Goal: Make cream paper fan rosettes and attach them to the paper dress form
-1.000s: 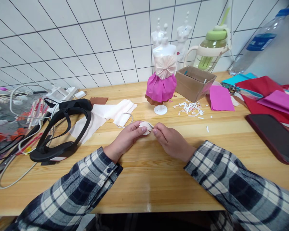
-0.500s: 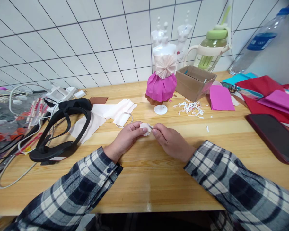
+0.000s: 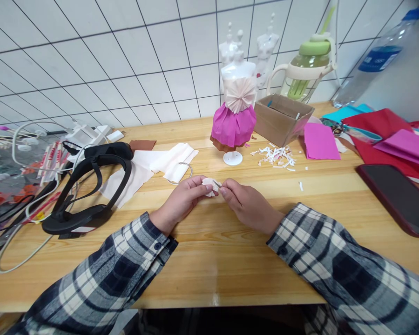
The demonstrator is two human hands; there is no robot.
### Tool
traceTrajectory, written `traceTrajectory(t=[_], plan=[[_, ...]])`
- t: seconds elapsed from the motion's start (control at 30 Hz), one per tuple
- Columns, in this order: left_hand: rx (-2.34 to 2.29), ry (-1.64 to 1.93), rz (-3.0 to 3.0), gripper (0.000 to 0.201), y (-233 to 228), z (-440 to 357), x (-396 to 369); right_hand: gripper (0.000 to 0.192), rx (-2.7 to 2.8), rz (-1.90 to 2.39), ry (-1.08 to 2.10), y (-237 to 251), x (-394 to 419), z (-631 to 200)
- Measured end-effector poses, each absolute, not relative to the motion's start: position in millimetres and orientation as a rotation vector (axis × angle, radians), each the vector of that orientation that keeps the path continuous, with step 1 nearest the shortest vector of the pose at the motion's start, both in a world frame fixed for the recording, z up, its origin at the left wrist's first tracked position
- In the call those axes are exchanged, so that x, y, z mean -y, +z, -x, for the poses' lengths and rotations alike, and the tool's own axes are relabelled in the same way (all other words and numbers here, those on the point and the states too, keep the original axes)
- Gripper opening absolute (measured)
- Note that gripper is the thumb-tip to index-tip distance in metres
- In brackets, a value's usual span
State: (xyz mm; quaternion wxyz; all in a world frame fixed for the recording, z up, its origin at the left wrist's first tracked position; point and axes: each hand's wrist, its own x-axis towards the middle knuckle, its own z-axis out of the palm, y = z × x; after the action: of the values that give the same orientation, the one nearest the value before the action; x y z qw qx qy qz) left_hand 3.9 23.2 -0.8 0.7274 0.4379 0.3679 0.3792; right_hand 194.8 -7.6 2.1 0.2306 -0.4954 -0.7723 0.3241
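Note:
Near the middle of the table, my left hand [image 3: 188, 195] pinches a small round piece of pale pink paper [image 3: 209, 186], pleated or ruffled at its rim. Close on its right, my right hand [image 3: 246, 204] is closed around a thin, pointed, dark tool [image 3: 217, 184]. The tool's tip lies against the paper; the rest of it is hidden by my fingers, so its kind cannot be told. Beyond both hands stands a small white mannequin [image 3: 238, 70] wearing a pink-purple skirt [image 3: 233, 125] and a pale pleated rosette [image 3: 240, 95].
Pale paper sheets [image 3: 174, 160], a thin ring [image 3: 190, 172] and a black headset frame [image 3: 87, 190] lie left. Paper scraps [image 3: 275, 156], a cardboard box [image 3: 282, 121], a lidded jug [image 3: 305, 70], magenta paper [image 3: 321, 142] and a phone [image 3: 400, 200] are on the right.
The paper piece has tilted slightly between my fingers, and the tool's tip has shifted a little at its right edge. Both hands have stayed almost in place.

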Motion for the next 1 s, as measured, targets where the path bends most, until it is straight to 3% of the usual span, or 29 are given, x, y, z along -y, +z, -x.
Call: traceTrajectory(t=[1.0], plan=[[-0.897,0.852,-0.986,0.018,-0.9,-4.5,-22.5,0.029,2.167,1.412,0.877,1.9,7.1,-195.0]])
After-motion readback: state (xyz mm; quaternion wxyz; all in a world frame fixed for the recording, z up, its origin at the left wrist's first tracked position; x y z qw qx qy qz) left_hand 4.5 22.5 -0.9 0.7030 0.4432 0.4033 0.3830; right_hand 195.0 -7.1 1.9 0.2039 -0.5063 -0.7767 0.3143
